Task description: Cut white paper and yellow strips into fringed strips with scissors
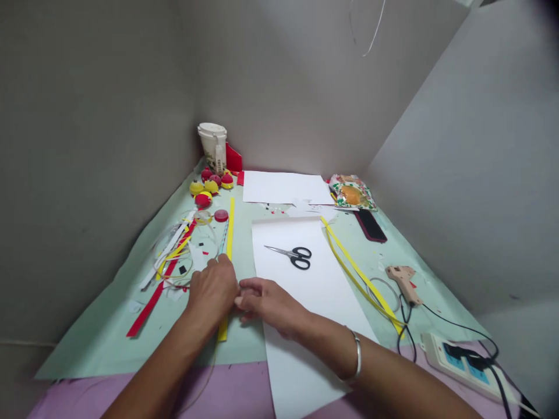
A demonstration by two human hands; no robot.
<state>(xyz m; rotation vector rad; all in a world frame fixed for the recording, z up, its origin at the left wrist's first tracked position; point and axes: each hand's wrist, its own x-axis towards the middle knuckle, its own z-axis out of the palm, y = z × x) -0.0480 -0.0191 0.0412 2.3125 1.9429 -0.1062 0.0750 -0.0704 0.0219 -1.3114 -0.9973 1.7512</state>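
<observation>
My left hand [213,291] lies knuckles up on a long yellow paper strip [228,250] that runs away from me across the pale green mat [109,326]; its fingers curl down over the strip. My right hand [266,302], a silver bangle on its wrist, reaches leftward across the near edge of a white paper sheet [314,291], fingertips pinched together against the left hand at the strip. What the fingertips grip is hidden. Black-handled scissors [293,256] lie shut on the white sheet just beyond my right hand.
Red, yellow and white strips with wire loops [174,262] lie left. Red-and-yellow balls [209,187] and a cup [213,145] stand at the back corner. A second white sheet [283,187], snack packet [353,195], phone [370,226], yellow strips [358,273], glue gun [404,282] and power strip [458,361] fill the right.
</observation>
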